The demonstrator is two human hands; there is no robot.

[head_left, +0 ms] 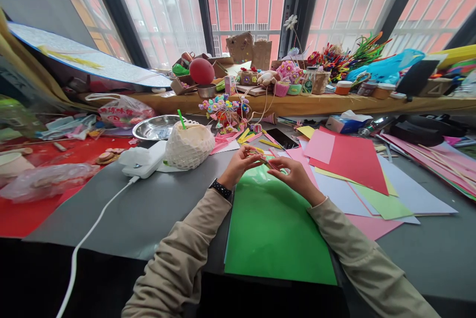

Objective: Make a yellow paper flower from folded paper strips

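Both hands meet over the top end of a green sheet of paper (pixel 278 234). My left hand (pixel 240 163) is closed, its fingertips pinching a small bundle of thin pinkish strips (pixel 267 159) that looks like paper. From the other side, my right hand (pixel 293 175) holds the same strips between thumb and fingers. The fingers partly cover them, so their exact shape is hard to see. Just beyond the hands lie yellow and pink paper strips (pixel 245 135) and a black phone (pixel 281 138).
To the left stand a netted coconut (pixel 189 145) with a green straw, a white charger (pixel 146 160) with its cable, and a metal plate (pixel 158 128). Coloured paper sheets (pixel 347 159) overlap on the right. Behind, craft flowers (pixel 226 110) sit before a crowded wooden ledge (pixel 167 105).
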